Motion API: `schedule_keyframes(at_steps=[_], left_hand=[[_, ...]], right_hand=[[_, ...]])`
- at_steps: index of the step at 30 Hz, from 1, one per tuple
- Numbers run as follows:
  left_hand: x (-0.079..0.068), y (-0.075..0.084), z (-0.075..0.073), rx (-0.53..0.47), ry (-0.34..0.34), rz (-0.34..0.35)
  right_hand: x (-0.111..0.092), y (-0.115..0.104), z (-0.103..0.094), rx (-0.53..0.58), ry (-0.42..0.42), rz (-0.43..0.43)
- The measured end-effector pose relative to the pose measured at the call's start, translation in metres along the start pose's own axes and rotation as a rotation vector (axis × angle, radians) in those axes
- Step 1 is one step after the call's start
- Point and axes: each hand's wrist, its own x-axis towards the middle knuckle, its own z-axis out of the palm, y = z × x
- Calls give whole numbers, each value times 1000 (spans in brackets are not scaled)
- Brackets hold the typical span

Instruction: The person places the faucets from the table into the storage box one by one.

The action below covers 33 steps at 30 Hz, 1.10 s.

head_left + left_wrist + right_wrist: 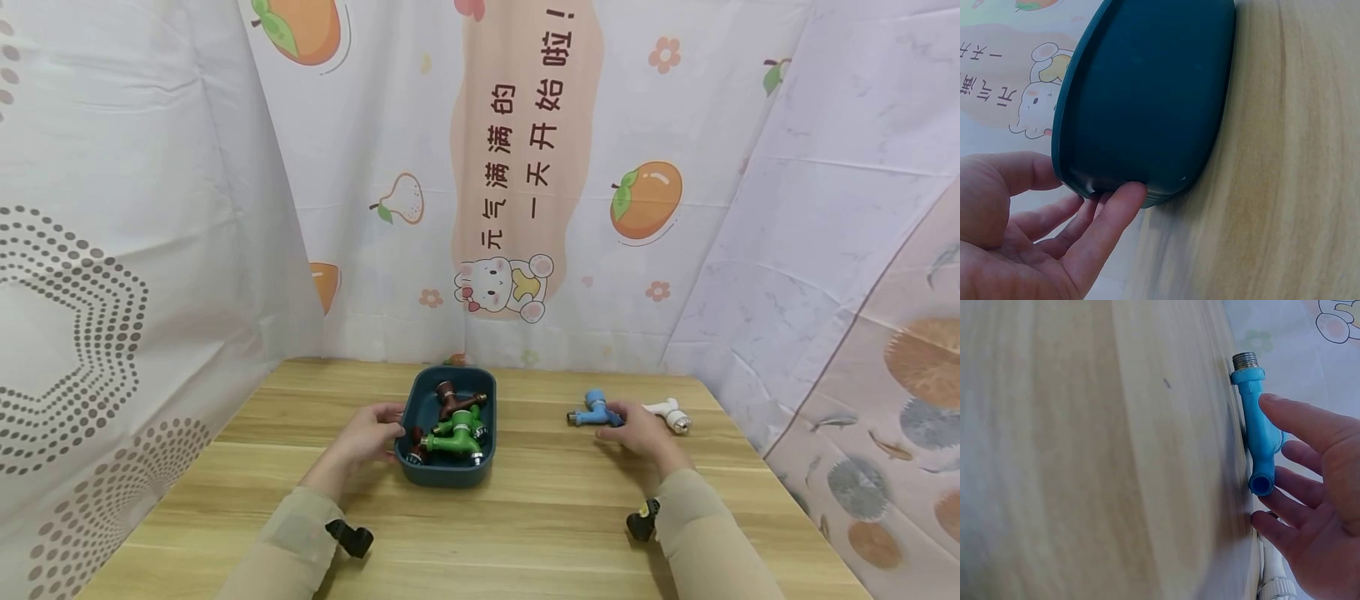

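Note:
My left hand (372, 433) is at the left wall of a dark teal plastic bin (446, 477), its fingers touching the outside of that wall in the left wrist view. Inside the bin lie green faucets (457, 443), a brown faucet (453, 404) and a dark red piece (416, 450) partly hidden at the near left corner. On the right, a blue faucet (595, 412) with a threaded metal end lies on the table. My right hand (637, 429) is around it, thumb and fingers spread. The thumb overlaps the faucet in the right wrist view; a firm hold is not visible.
A white faucet (670, 414) lies just beyond the right hand, partly hidden by it. The wooden table (525, 517) ends at a printed curtain (390, 275) behind, with more cloth hanging at both sides. Each wrist wears a small black camera (351, 538).

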Motion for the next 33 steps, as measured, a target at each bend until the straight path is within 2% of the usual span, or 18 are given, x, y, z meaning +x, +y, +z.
schedule_keyframes(at_steps=[11,26,33], left_hand=[[-2,1,0,13,-2,13],[-2,0,0,6,9,8],[-3,1,1,-7,2,4]], right_hand=[[-1,0,0,22,34,14],[3,5,3,-5,82,70],[4,4,4,-62,90,101]])
